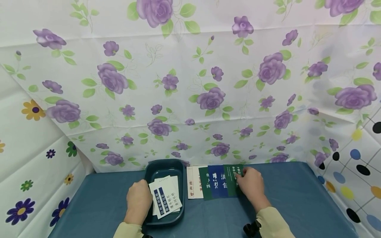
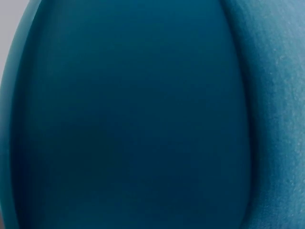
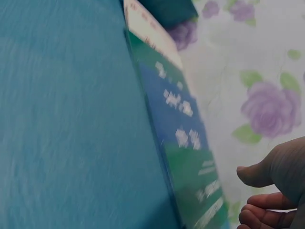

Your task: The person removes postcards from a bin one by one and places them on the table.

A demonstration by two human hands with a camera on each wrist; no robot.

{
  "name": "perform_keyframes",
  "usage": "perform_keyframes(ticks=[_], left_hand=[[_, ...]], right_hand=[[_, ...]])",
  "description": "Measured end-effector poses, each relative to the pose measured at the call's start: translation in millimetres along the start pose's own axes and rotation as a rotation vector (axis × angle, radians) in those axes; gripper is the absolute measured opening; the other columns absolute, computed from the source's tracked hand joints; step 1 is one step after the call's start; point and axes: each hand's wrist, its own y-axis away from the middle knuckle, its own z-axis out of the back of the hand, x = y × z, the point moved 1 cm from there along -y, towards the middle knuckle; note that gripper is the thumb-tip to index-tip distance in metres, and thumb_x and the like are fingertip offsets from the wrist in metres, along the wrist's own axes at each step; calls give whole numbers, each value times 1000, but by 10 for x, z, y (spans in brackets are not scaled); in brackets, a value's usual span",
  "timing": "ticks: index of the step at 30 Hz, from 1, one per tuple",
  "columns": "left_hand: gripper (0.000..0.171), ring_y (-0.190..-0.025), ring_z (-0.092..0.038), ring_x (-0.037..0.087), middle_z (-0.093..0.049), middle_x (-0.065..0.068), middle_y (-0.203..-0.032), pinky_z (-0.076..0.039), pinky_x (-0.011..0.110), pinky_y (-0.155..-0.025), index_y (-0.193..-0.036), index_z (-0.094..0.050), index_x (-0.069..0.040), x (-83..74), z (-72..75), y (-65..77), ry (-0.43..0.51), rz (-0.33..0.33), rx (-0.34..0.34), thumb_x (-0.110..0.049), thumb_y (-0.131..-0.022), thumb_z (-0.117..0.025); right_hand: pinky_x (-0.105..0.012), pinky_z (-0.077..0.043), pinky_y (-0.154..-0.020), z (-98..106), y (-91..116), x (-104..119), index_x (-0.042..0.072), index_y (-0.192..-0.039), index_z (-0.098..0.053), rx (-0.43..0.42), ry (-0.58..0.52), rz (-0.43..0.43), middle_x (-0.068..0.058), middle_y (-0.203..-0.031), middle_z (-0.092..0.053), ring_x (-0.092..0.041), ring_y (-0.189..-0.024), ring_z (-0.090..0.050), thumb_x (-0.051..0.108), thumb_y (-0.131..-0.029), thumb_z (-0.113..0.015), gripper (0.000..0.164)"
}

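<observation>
My left hand (image 1: 139, 199) grips the left rim of a dark teal plastic tray (image 1: 164, 223), its fingers curled over the edge. Inside the tray lies a loose pile of white cards (image 1: 166, 196) with blue blocks and dark writing. The tray's smooth outer wall (image 2: 133, 114) fills most of the left wrist view. To the right of the tray, several cards overlap in a row: cream ones (image 1: 190, 185), a green one (image 1: 205, 193), a blue one (image 1: 216, 185) and another green card (image 1: 232, 188). My right hand (image 1: 252, 185) is at that last card's right end, thumb and loosely bent fingers apart.
A blue cloth (image 1: 297, 198) covers the table. Right behind the tray and cards rises a white sheet with purple roses (image 1: 211, 99). Patterned sheets also close off the left side (image 1: 35, 185) and the right side (image 1: 354, 172).
</observation>
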Motion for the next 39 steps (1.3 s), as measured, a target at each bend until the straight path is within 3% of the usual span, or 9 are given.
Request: perform_keyframes(ticks=[3, 6, 13, 20, 30, 39], left_hand=[[8, -63, -60, 32, -59, 18, -72, -46, 45, -50, -83, -62, 4, 5, -11, -2, -1, 4, 3, 0, -77, -61], [8, -63, -60, 32, -59, 18, -72, -47, 45, -50, -84, -62, 4, 6, -20, -1, -5, 4, -1, 0, -77, -62], [8, -62, -60, 31, -59, 18, -71, -47, 44, -50, -82, -62, 5, -3, -23, 3, -13, -12, -26, 0, -75, -63], [9, -64, -60, 32, -60, 18, -72, -47, 44, -52, -83, -62, 5, -1, -22, 5, -19, 7, 1, 0, -76, -63], [7, -64, -60, 32, -60, 19, -73, -47, 44, -50, -82, -62, 4, -18, -34, 1, -29, 7, -10, 0, -76, -62], [5, -63, -60, 31, -59, 18, -72, -47, 43, -49, -81, -62, 3, -37, -36, -2, -24, -3, -10, 0, -77, -61]], right_hand=[[-35, -42, -53, 32, 32, 141, 4, -99, -64, -32, -31, 52, -6, -79, -60, -14, -56, -49, 31, -82, -69, 32], [-36, -44, -57, 45, 72, 286, 5, -103, -64, -57, -56, 95, -8, -91, -61, -14, -60, -51, 31, -82, -69, 34], [-35, -46, -62, 3, 169, 660, 9, -103, -65, -94, -84, 186, -4, -90, -61, -15, -72, -56, 33, -81, -71, 33], [-32, -46, -65, -89, 350, 1093, 10, -105, -65, -73, -104, 278, -2, -93, -60, -14, -82, -56, 35, -80, -71, 36], [-28, -47, -70, -407, 633, 1618, 12, -109, -64, 34, -156, 444, 0, -100, -59, -12, -89, -56, 35, -83, -69, 36], [-31, -46, -80, -720, 862, 1865, 9, -115, -60, 179, -37, 543, -4, -107, -59, -17, -99, -56, 34, -83, -68, 42]])
